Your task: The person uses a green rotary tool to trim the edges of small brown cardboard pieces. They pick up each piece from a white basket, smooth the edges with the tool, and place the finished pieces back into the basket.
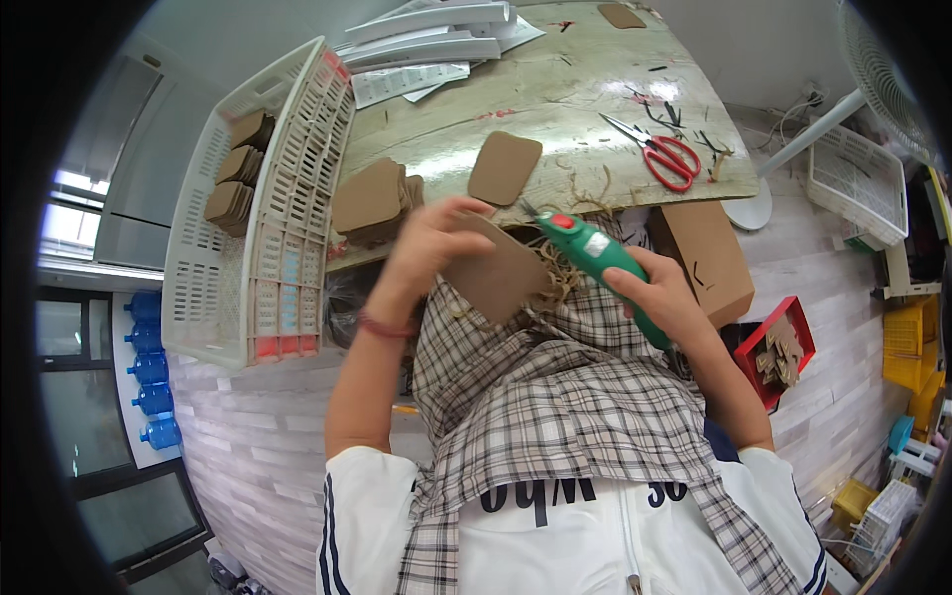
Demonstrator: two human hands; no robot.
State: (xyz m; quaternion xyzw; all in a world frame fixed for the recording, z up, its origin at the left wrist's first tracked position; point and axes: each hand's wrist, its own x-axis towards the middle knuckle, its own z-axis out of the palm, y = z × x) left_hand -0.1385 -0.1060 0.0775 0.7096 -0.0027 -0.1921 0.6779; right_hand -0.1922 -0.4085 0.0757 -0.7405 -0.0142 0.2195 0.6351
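Observation:
My left hand (428, 246), slightly blurred, is closed on the edge of a flat brown piece with rounded corners (496, 276), held over my lap. My right hand (662, 293) grips a green electric cutter (593, 250) with a red button. Its narrow dark tip points up and left, close to the piece's upper right side. Under both hands, thin curled brown trimmings (567, 280) lie on my checked apron (555, 397). A similar brown piece (505, 169) rests at the table's near edge. Left of it stands a stack of such pieces (371, 198).
Red-handled scissors (666, 159) lie on the table (585, 89) amid dark scraps. A white plastic crate (288, 198) with more brown stacks stands at the left. Papers (426, 50) pile at the back. A cardboard box (704, 260) and red box (805, 332) are at the right.

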